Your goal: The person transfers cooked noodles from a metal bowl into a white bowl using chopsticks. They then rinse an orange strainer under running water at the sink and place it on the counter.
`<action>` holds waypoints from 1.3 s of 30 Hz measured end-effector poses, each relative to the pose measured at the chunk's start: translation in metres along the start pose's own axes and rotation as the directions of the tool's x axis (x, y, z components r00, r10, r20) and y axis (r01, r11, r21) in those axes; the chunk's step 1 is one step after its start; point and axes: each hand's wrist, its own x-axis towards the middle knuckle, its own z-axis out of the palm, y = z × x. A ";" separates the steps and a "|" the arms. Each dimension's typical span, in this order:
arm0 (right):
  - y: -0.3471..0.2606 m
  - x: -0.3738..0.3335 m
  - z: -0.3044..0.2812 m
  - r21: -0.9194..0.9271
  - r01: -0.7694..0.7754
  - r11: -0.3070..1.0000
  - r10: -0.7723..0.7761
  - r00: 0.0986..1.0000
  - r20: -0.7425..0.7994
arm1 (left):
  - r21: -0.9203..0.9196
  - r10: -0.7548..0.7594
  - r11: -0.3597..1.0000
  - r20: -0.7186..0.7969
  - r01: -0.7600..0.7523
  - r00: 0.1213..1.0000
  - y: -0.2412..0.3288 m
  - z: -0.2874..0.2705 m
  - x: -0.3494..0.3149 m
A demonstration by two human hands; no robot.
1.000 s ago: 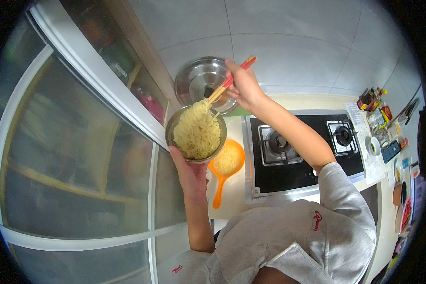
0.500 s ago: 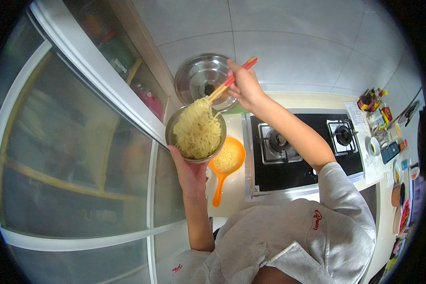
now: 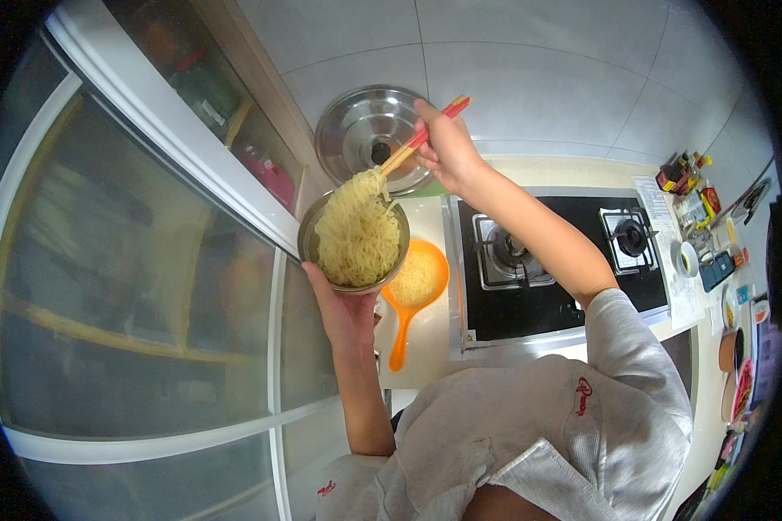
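Note:
A metal bowl (image 3: 308,227) full of pale yellow noodles (image 3: 361,239) rests in my left hand (image 3: 342,317), which grips it from below and along its near rim. My right hand (image 3: 447,149) is closed round a pair of chopsticks (image 3: 408,149) with red upper ends. Their tips are in the top of the noodles, where a clump is drawn up above the far rim of the bowl. Just right of the bowl, an orange strainer ladle (image 3: 400,347) holding more noodle bits lies on the counter, its handle toward me.
Behind the bowl a shiny metal pot lid (image 3: 339,130) leans by the tiled wall. A black two-burner gas stove (image 3: 573,300) fills the right side of the counter. Sauce bottles (image 3: 688,169) and a small white bowl (image 3: 686,259) stand beyond it. A white-framed glass sliding door (image 3: 130,286) borders the left.
The noodles at the chopstick tips look bunched slightly more to the left. Otherwise the hands and the bowl hold nearly the same pose, with the whole view shifted a little.

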 end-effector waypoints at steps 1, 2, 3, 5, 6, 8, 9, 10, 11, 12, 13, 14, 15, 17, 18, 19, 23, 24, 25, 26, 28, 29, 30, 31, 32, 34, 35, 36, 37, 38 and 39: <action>0.000 0.000 0.000 0.000 -0.002 1.000 0.002 1.000 0.003 | 0.005 0.003 1.000 -0.012 -0.003 1.000 0.000 0.001 0.000; 0.001 0.001 -0.001 0.000 -0.004 1.000 0.004 1.000 0.006 | 0.000 0.001 1.000 -0.006 -0.001 1.000 0.000 0.000 0.000; 0.001 0.001 -0.002 0.000 -0.005 1.000 0.005 1.000 0.009 | -0.006 0.000 1.000 0.001 0.000 1.000 0.000 0.000 0.000; 0.001 0.001 -0.003 0.000 -0.006 1.000 0.006 1.000 0.009 | -0.013 -0.003 1.000 0.009 0.003 1.000 -0.001 -0.001 0.000; 0.001 0.001 -0.003 -0.001 -0.008 1.000 0.008 1.000 0.010 | -0.014 -0.003 1.000 0.009 0.003 1.000 -0.001 -0.002 0.000; 0.000 0.000 -0.005 -0.028 0.018 0.999 -0.017 0.999 0.040 | -0.015 -0.006 1.000 0.003 0.006 1.000 -0.003 -0.003 0.001; -0.002 -0.003 -0.002 -0.040 0.029 0.999 -0.027 0.998 0.058 | -0.014 -0.006 1.000 -0.007 0.006 1.000 -0.004 -0.005 0.001; -0.004 -0.009 0.002 -0.221 0.193 0.956 -0.152 0.970 0.188 | -0.014 -0.006 1.000 -0.016 0.006 1.000 -0.006 -0.007 0.001; -0.007 -0.018 0.007 -0.367 0.365 0.856 -0.245 0.910 0.334 | -0.031 -0.022 0.999 -0.004 0.022 1.000 -0.007 -0.010 0.002; -0.016 -0.028 0.014 -0.471 0.533 0.703 -0.298 0.822 0.486 | -0.050 -0.037 0.998 0.010 0.038 0.999 -0.009 -0.013 0.003; -0.022 -0.033 0.019 -0.488 0.614 0.620 -0.295 0.759 0.581 | -0.066 -0.059 0.996 0.021 0.060 0.998 -0.013 -0.017 0.004; -0.030 -0.039 0.025 -0.491 0.690 0.532 -0.279 0.690 0.669 | -0.092 -0.081 0.992 0.009 0.081 0.997 -0.016 -0.022 0.005; -0.037 -0.045 0.028 -0.482 0.759 0.438 -0.253 0.618 0.744 | -0.116 -0.108 0.987 0.002 0.107 0.994 -0.020 -0.026 0.006; -0.054 -0.046 0.032 -0.421 0.821 0.386 -0.281 0.540 0.794 | -0.163 -0.131 0.978 0.020 0.132 0.991 -0.025 -0.030 0.006; -0.059 -0.046 0.033 -0.388 0.849 0.360 -0.291 0.497 0.818 | -0.183 -0.129 0.974 0.041 0.134 0.991 -0.026 -0.032 0.005; -0.062 -0.047 0.032 -0.342 0.858 0.383 -0.360 0.480 0.800 | -0.204 -0.126 0.969 0.062 0.136 0.990 -0.027 -0.034 0.005; -0.070 -0.053 0.008 -0.286 0.840 0.461 -0.617 0.535 0.577 | -0.169 -0.096 0.980 0.039 0.101 0.995 -0.026 -0.035 0.002; -0.073 -0.062 -0.001 -0.267 0.843 0.468 -0.635 0.530 0.561 | -0.165 -0.092 0.981 0.035 0.097 0.995 -0.024 -0.038 0.001; -0.069 -0.065 -0.017 -0.338 0.872 0.355 -0.670 0.490 0.558 | -0.164 -0.084 0.983 0.034 0.089 0.996 -0.022 -0.040 0.000; -0.060 -0.066 -0.036 -0.406 0.883 0.237 -0.700 0.445 0.559 | -0.145 -0.061 0.987 0.026 0.064 0.998 -0.019 -0.042 -0.001; -0.030 -0.084 -0.069 -0.494 0.863 0.103 -0.796 0.370 0.480 | -0.114 -0.035 0.993 0.028 0.038 0.999 -0.018 -0.042 0.000; -0.006 -0.086 -0.092 -0.464 0.886 0.019 -0.809 0.286 0.513 | -0.092 -0.022 0.995 0.021 0.024 1.000 -0.016 -0.042 -0.001; 0.016 -0.095 -0.100 -0.424 0.905 0.031 -0.813 0.269 0.516 | -0.063 -0.015 0.998 0.015 0.015 1.000 -0.015 -0.043 0.000; 0.035 -0.106 -0.107 -0.429 0.903 -0.028 -0.791 0.242 0.561 | -0.033 -0.015 0.999 0.015 0.015 1.000 -0.014 -0.043 0.002; 0.051 -0.119 -0.106 -0.472 0.880 0.047 -0.761 0.337 0.554 | -0.023 -0.012 1.000 0.032 0.012 0.999 -0.009 -0.045 0.001; 0.083 -0.129 -0.103 -0.545 0.833 0.089 -0.769 0.405 0.494 | -0.038 -0.017 0.999 0.065 0.020 0.998 -0.002 -0.041 0.001; 0.097 -0.124 -0.105 -0.486 0.863 -0.138 -0.758 0.224 0.613 | -0.047 -0.024 0.999 0.086 0.029 0.996 0.000 -0.034 -0.001; 0.121 -0.121 -0.109 -0.574 0.818 0.049 -0.799 0.376 0.469 | -0.085 -0.020 0.996 0.125 0.031 0.992 0.005 -0.022 -0.005; 0.145 -0.116 -0.114 -0.622 0.747 0.234 -0.799 0.512 0.315 | -0.074 -0.030 0.996 0.125 0.040 0.992 0.009 -0.015 -0.009; 0.158 -0.112 -0.117 -0.666 0.646 0.373 -0.782 0.605 0.149 | -0.067 -0.040 0.997 0.126 0.049 0.991 0.013 -0.012 -0.013; 0.168 -0.107 -0.119 -0.677 0.537 0.504 -0.738 0.675 -0.015 | -0.063 -0.042 0.997 0.125 0.051 0.991 0.017 -0.008 -0.017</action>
